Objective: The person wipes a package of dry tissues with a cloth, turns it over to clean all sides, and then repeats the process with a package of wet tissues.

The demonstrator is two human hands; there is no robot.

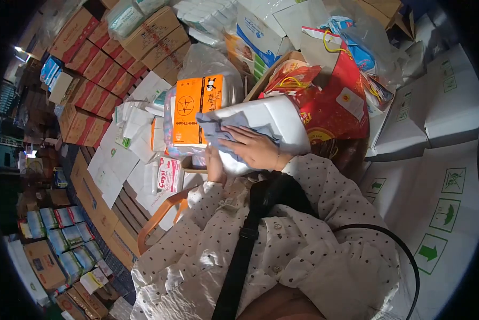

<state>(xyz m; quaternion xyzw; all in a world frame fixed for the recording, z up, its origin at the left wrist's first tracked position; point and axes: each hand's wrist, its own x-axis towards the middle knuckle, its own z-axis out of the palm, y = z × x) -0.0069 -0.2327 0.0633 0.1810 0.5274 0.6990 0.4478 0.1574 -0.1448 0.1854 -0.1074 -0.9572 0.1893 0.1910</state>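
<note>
The right hand's (258,152) fingers lie flat, a bit apart, on a gray cloth (210,129) covering only part of the white pack (288,118) under them, while the left hand's (214,167) finger spread I can't tell.

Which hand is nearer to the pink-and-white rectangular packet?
The left. The left hand is a little to the right of the packet, by the near edge of a bulky white bundle; the right hand is farther right, spread on a grey-blue cloth.
</note>
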